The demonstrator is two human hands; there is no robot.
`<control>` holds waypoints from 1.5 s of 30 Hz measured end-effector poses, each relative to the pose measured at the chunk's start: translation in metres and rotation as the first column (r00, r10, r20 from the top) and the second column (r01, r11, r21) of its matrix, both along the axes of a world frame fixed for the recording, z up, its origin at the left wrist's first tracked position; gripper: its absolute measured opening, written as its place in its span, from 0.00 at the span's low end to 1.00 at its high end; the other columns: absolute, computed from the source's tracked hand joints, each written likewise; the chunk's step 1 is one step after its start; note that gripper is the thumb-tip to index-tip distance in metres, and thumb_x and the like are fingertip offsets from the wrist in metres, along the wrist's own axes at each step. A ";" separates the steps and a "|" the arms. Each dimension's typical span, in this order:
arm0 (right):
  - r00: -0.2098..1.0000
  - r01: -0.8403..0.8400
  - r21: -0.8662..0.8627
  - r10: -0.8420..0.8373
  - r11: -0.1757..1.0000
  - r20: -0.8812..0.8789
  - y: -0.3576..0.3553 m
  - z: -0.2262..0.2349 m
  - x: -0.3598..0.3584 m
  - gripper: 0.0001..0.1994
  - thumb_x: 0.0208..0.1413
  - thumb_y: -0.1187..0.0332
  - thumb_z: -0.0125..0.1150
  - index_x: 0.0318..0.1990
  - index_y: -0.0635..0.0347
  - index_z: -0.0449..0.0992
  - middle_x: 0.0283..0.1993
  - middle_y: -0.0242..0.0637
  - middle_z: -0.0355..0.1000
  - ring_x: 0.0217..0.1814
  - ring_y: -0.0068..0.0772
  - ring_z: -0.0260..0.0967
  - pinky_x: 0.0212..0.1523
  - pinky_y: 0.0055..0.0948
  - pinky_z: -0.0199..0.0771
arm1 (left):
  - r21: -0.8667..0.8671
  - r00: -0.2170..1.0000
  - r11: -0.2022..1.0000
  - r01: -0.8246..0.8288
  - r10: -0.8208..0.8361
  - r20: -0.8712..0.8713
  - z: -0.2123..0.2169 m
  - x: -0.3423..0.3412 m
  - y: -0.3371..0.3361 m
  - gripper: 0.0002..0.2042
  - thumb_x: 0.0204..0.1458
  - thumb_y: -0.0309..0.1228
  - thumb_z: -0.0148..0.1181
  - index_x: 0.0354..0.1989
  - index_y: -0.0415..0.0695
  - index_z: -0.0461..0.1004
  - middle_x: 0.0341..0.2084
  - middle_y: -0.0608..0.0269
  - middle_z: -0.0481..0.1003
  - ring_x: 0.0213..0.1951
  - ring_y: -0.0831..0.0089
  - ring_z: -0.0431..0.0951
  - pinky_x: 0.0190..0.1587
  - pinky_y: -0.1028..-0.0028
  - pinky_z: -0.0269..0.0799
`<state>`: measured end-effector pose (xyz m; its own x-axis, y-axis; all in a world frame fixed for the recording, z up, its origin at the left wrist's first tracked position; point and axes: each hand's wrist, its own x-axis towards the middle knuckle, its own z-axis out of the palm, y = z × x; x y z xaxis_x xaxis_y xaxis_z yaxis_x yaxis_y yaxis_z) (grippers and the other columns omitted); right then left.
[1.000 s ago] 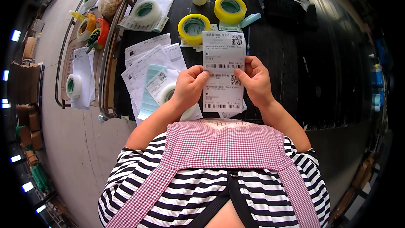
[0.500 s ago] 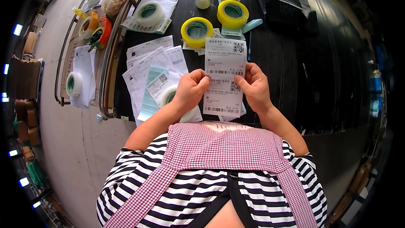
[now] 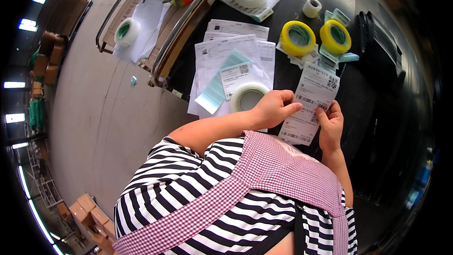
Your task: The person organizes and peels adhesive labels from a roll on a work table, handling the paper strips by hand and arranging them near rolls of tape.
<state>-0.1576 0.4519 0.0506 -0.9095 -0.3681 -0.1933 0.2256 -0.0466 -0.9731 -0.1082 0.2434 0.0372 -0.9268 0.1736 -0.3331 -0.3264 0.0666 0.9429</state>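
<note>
Label [image 3: 309, 106], white, printed, tilted

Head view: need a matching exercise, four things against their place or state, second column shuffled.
Things:
1. white printed paper label
2. clear tape roll
3. two yellow tape rolls
4. small white tape roll

Places or states:
A. lying on the sheets of white paper, just left of the left hand
B. side by side on the black table, beyond the label
C. held up between the left hand and the right hand
D. standing alone on the table, beyond the yellow rolls

Pairs: 1-C, 2-A, 3-B, 4-D
</note>
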 end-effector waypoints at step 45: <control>0.924 0.306 -0.102 -0.321 0.946 -0.209 0.096 0.014 -0.015 0.21 0.60 0.77 0.55 0.62 0.63 0.66 0.44 0.42 0.77 0.45 0.25 0.74 0.51 0.24 0.72 | -0.256 0.969 0.962 0.100 -0.152 -0.195 0.011 -0.038 0.048 0.21 0.47 0.28 0.68 0.50 0.43 0.73 0.46 0.55 0.72 0.48 0.60 0.73 0.52 0.65 0.70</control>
